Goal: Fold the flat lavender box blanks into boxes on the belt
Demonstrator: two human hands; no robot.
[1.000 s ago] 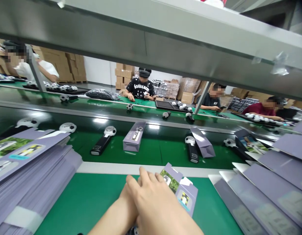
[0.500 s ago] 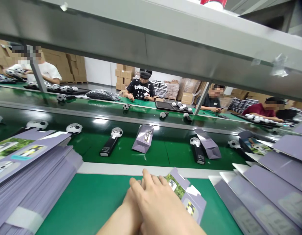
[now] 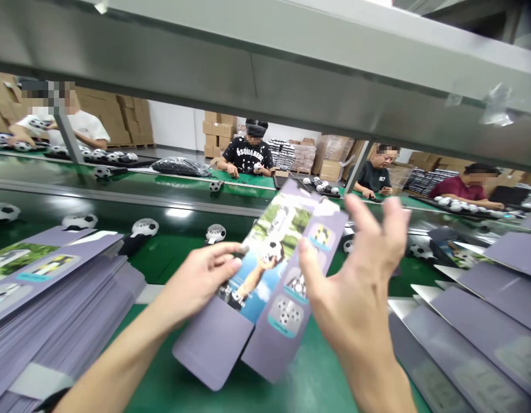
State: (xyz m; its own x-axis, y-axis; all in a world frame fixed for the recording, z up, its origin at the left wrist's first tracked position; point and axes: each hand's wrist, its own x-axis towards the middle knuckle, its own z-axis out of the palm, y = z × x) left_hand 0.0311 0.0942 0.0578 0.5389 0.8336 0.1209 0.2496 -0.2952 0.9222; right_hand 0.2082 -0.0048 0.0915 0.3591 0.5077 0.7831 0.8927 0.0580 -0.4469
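A purple printed carton (image 3: pixel 269 287) is tilted in front of me, with a football photo on one face and small product pictures on the side panel. Its lower flaps hang open towards me. My left hand (image 3: pixel 200 281) grips the carton's left edge between thumb and fingers. On the other side my right hand (image 3: pixel 355 287) is open, its fingers spread and blurred; the thumb overlaps the side panel, and I cannot tell whether it presses on it. Behind the carton, a football-topped device (image 3: pixel 215 233) is partly hidden on the green conveyor belt.
A stack of flat purple cartons (image 3: pixel 76 310) stands at my left, and fanned cartons (image 3: pixel 467 304) lie at my right. More football-topped devices (image 3: pixel 145 228) sit along the belt. A grey shelf beam (image 3: pixel 248 63) crosses overhead. Several co-workers sit across the line.
My hands were together, one over the other, above the bench with the carton beneath. Now they are apart and the carton is raised and upright. Devices on the belt have shifted right.
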